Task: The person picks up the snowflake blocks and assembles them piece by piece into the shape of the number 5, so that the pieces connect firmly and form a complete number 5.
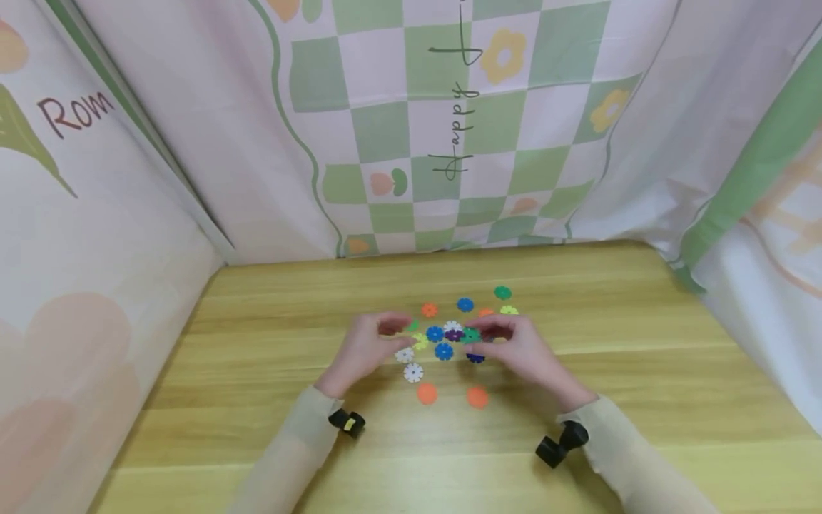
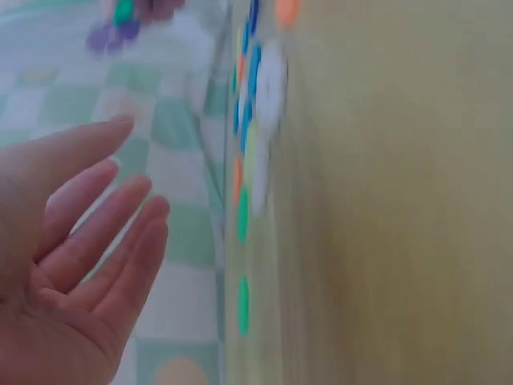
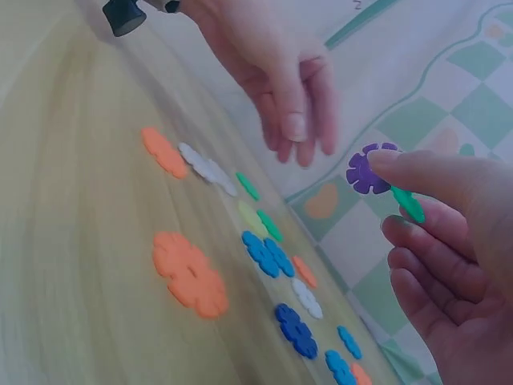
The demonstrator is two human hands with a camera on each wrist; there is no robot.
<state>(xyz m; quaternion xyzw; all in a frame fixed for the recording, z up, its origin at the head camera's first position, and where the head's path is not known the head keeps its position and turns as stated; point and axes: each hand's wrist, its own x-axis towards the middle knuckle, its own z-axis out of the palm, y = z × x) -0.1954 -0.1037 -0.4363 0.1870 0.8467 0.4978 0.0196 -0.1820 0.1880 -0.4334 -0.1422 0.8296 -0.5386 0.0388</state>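
My right hand (image 1: 521, 348) pinches a green notched plastic disc (image 3: 410, 205) joined to a purple notched disc (image 3: 367, 170), both raised above the table. The thumb lies along the purple disc in the right wrist view, and the other fingers curl loosely below. My left hand (image 1: 364, 350) hovers to the left with nothing in it, its fingers relaxed and spread from the thumb, as the left wrist view shows. Below the hands, flower-shaped discs lie flat: blue ones (image 1: 444, 351), white ones (image 1: 414, 373), and a yellow one (image 1: 420, 341) by the left fingertips.
Two orange discs (image 1: 477, 397) lie on the near side of the wooden table (image 1: 411, 457). Farther back are another orange disc (image 1: 429, 310), a blue disc (image 1: 465, 305) and a green disc (image 1: 502, 293). A checked curtain (image 1: 437, 143) hangs behind the table's far edge.
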